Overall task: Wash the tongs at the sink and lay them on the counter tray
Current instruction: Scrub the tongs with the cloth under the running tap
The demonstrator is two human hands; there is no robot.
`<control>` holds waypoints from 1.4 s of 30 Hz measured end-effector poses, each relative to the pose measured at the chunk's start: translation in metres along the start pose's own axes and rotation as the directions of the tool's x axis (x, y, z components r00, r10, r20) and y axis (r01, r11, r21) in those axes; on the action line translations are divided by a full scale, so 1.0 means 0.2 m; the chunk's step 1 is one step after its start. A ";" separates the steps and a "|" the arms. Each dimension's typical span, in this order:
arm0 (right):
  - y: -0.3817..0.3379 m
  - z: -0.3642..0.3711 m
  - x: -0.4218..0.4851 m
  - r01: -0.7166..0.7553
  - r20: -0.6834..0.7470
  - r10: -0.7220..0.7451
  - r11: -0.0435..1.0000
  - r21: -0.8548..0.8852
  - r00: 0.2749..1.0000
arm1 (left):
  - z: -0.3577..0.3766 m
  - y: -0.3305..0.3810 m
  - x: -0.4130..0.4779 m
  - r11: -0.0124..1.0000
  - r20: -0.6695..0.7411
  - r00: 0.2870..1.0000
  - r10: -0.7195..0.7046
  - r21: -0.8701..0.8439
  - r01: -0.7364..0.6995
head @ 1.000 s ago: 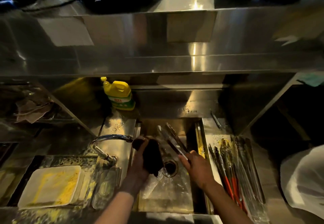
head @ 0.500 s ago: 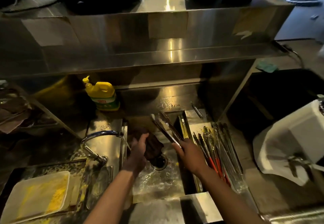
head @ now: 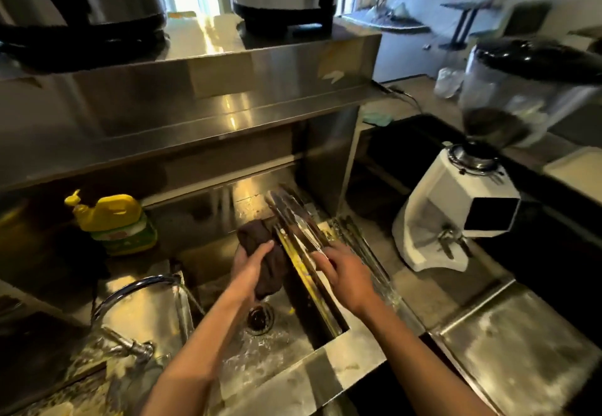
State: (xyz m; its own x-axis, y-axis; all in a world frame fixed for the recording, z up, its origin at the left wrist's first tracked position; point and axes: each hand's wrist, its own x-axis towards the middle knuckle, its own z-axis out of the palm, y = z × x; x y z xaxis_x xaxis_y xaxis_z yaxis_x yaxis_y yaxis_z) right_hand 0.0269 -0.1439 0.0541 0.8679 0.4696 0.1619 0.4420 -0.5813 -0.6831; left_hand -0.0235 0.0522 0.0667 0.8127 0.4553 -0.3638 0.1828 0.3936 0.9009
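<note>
Long metal tongs (head: 293, 220), seemingly closed, tilted above wet steel sink (head: 286, 344)

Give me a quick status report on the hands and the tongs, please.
Left hand gripping dark cloth; right hand holding tongs over sink. Tongs not yet on tray. Nothing blocking.

The sink (head: 280, 344) sits low in the middle of the counter, its drain (head: 260, 316) near the centre of the basin. The tap (head: 130, 292) stands to its left, and a bottle (head: 112, 221) behind that, under the shelf (head: 195, 90). Both hands are over the basin: the left hand (head: 249, 270) holds a cloth (head: 260, 243), the right hand (head: 347, 274) holds tongs (head: 293, 217) just right of it. A grinder (head: 456, 210) stands well to the right.
</note>
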 end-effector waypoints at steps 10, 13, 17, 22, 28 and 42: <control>0.06 -0.56 -0.29 -0.098 -0.419 0.130 0.990 0.099 0.899 | 0.61 0.06 -0.19 0.999 0.342 0.940 -0.007 0.036 -0.006; 0.16 -0.72 -0.40 -0.160 -0.536 0.200 0.980 0.120 0.820 | 0.82 0.02 -0.24 0.996 0.425 0.905 -0.021 0.087 -0.018; 0.31 -0.92 -0.59 -0.207 -0.657 0.271 0.962 0.176 0.703 | 1.12 -0.05 -0.34 0.986 0.562 0.826 -0.038 0.157 -0.062; 0.49 -1.16 -0.77 -0.252 -0.721 0.321 0.945 0.206 0.614 | 1.51 -0.17 -0.49 0.975 0.654 0.755 -0.045 0.194 -0.110; 0.76 -1.45 -1.01 -0.288 -0.762 0.388 0.918 0.271 0.519 | 1.96 -0.39 -0.71 0.953 0.731 0.677 -0.081 0.256 -0.163; 1.30 -2.27 -1.67 -0.393 -0.815 0.478 0.853 0.343 0.326 | 3.05 -0.85 -1.36 0.950 0.830 0.507 -0.232 0.305 -0.065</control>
State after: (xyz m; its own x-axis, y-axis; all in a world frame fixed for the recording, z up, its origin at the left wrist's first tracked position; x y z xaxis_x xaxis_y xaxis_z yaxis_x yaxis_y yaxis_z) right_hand -0.0443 -0.7538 0.1458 0.6794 -0.6666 0.3069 -0.0421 -0.4529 -0.8906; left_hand 0.0607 -0.6256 0.1566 0.8292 -0.5230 -0.1971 0.2899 0.1009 0.9517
